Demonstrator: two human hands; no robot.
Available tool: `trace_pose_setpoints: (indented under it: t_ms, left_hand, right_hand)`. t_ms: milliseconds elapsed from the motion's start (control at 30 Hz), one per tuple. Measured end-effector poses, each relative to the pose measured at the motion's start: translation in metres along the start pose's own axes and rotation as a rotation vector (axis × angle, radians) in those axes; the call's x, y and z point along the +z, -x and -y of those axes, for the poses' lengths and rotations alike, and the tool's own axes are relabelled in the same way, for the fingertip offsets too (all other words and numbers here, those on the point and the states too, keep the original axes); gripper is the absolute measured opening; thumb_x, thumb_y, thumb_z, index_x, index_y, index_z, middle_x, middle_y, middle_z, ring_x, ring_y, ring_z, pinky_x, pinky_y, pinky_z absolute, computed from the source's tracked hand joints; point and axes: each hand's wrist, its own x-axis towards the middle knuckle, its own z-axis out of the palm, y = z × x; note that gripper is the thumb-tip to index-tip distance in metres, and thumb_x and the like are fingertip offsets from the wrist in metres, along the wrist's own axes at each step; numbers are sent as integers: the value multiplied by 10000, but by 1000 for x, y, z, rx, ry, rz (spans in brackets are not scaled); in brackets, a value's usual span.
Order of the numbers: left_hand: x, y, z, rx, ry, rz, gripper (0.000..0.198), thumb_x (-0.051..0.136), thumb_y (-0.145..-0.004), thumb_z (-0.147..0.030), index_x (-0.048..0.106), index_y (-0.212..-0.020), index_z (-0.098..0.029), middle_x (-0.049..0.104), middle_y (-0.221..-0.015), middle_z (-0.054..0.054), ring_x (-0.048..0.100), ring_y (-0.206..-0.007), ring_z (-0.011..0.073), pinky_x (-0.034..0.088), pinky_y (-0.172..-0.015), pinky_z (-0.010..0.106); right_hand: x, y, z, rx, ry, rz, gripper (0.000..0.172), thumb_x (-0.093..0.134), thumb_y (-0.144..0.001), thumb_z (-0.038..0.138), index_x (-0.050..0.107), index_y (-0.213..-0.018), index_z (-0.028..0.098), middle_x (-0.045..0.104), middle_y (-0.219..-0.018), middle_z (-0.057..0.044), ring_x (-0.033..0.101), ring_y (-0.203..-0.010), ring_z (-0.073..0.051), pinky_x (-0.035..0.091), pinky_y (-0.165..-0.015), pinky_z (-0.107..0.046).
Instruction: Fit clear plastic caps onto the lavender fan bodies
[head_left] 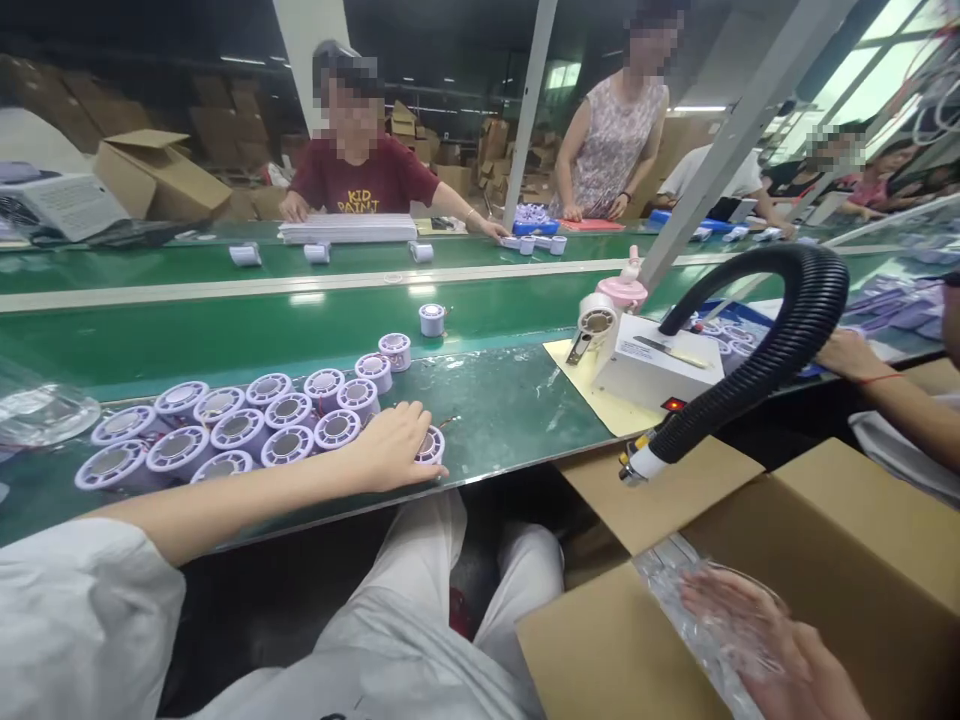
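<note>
My left hand (394,445) rests at the table's front edge, its fingers curled over a lavender cylindrical housing (430,446) that shows partly beneath them. To its left stand several similar lavender housings (289,408) in rows, each with a slotted ring and a grey disc on top. Low on the right, my right hand (772,630) is over an open cardboard box (832,560), against a clear plastic bag (694,610). Plastic and motion blur cover its fingers, so their grip is unclear.
A white machine (660,360) with a black flexible hose (810,350) stands on the right. A clear plastic container (45,415) is at far left. Behind runs a green conveyor (187,345) carrying one housing (431,320). Co-workers sit and stand across it; another person's arm (885,375) reaches in from the right.
</note>
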Motion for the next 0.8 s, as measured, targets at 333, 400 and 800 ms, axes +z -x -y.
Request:
trace_pose_setpoints:
  t_ms: [333, 400, 800]
  left_hand:
    - [41, 9, -71, -44, 1478, 531, 301, 389, -786, -397, 507, -925, -158, 531, -728, 11, 478, -529, 114, 362, -448, 223]
    - [47, 13, -86, -5, 1542, 684, 349, 424, -830, -465, 539, -921, -148, 501, -679, -6, 417, -466, 87, 297, -383, 198]
    - [71, 22, -104, 297, 1141, -91, 675, 845, -571, -484, 623, -1151, -218, 535, -996, 49, 564, -899, 196, 498, -807, 337]
  right_hand:
    - [118, 19, 90, -751, 681, 140, 491, 575, -891, 277, 517, -1378, 300, 530, -1338, -143, 552, -1153, -326, 541, -878, -474]
    - [126, 13, 99, -793, 792, 135, 480, 593, -858, 184, 568, -1329, 276, 503, -1369, -159, 541, -1127, -352, 541, -845, -504]
    - [109, 24, 111, -270, 186, 339, 263, 542, -929, 281, 712, -740, 212, 610, -1185, -72, 592, -1086, -230, 479, -933, -389]
